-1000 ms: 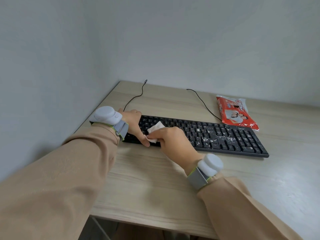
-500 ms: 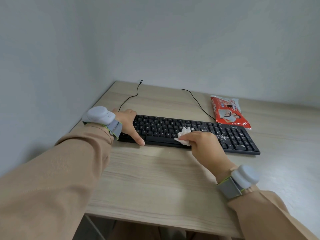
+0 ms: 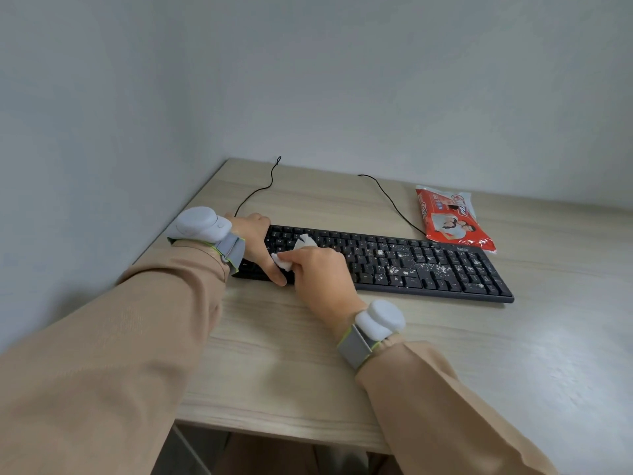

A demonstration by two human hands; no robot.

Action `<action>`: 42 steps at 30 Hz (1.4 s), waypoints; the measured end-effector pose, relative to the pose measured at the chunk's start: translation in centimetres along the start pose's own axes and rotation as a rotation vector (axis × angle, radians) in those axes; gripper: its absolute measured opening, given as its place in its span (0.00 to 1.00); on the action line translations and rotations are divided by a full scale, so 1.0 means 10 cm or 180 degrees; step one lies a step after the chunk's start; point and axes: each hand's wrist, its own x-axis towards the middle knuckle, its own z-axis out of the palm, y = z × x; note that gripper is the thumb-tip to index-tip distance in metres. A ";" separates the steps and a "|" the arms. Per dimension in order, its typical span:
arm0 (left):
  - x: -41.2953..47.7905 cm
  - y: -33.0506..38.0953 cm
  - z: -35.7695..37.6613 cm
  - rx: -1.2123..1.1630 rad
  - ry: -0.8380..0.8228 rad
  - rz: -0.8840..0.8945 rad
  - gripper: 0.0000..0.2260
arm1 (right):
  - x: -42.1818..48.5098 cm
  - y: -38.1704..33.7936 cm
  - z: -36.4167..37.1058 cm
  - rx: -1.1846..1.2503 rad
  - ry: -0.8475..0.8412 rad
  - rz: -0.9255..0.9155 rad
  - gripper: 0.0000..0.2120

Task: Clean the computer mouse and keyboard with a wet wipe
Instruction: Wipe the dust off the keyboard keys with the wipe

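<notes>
Our right hand (image 3: 322, 279) has its fingers (image 3: 308, 257) curled round a bunched white wet wipe (image 3: 284, 261), which we press onto the keys at the left part of the black keyboard (image 3: 411, 265); a tuft of the wipe sticks up past the knuckles. Our left hand (image 3: 255, 238) lies on the keyboard's left end, its thumb stretched straight down to the front edge and touching the wipe. Its other fingers are hidden behind the hand, so we cannot tell whether they grip the far edge or only rest there. White specks (image 3: 400, 269) are scattered over the keys to the right of our hands, thickest around the middle. The keyboard lies across the pale wooden bench (image 3: 308, 371), its left end near the bench's left edge, which runs along the wall. Behind it two thin black cables (image 3: 260, 192) trail toward the back wall, and a red pack of wipes (image 3: 452, 217) lies just beyond the keyboard's right part. Bare bench stretches between the keyboard and the near edge and out to the right of the keyboard. Both wrists wear grey bands with white rounded units (image 3: 380, 320).
</notes>
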 end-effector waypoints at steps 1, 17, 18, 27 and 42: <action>0.00 0.01 0.00 0.0009 -0.0018 -0.0006 0.46 | 0.00 0.02 -0.01 -0.0089 -0.0136 -0.0066 0.15; -0.07 0.00 0.01 -0.0022 -0.0129 -0.0119 0.54 | -0.25 0.89 -0.64 -0.0597 0.0156 0.0440 0.21; -0.07 0.00 0.00 -0.0023 -0.0137 -0.0132 0.54 | -0.24 0.88 -0.63 -0.0577 0.0242 0.0480 0.19; -0.06 0.03 -0.02 0.0024 -0.0189 -0.0213 0.56 | 0.01 0.45 -0.24 -0.0064 0.0574 0.0631 0.11; -0.05 0.02 -0.01 0.0179 -0.0213 -0.0164 0.52 | -0.17 0.76 -0.50 -0.0544 -0.0132 -0.0009 0.14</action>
